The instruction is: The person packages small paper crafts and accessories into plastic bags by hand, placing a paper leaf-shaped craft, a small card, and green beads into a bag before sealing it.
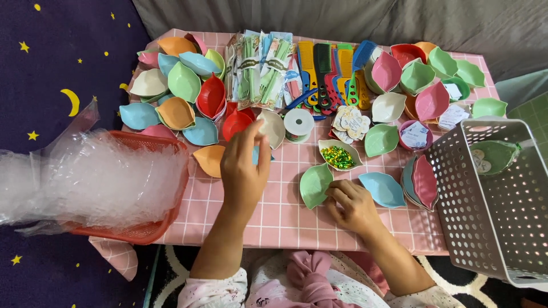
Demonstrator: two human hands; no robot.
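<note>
Nearest the wearer, the right hand rests on the pink checked tablecloth with fingers curled, the fingertips pinching the lower edge of a pale green leaf-shaped dish. That dish lies at about 5 o'clock from the table's middle, its long axis running from 7 o'clock up to 1 o'clock, pointed tip toward 1. Just beside it at 3 o'clock lies one blue leaf dish, and past that a pink dish nested on others.

The left hand reaches up toward 12 o'clock, fingers loosely bent over a cream dish; whether it grips anything I cannot tell.

At 9 o'clock a red basket is heaped with clear plastic bags. At 3 o'clock a white perforated basket holds one green dish.

Further out, one cream dish holds green and gold foil sweets; a roll of tape stands at its 11 o'clock, and small flower-shaped tags lie just beyond.

Farthest, coloured combs lie in a row at 12 o'clock, packets of green sticks to their left, with piles of leaf dishes at 10 and 2 o'clock, too many and overlapped to count
</note>
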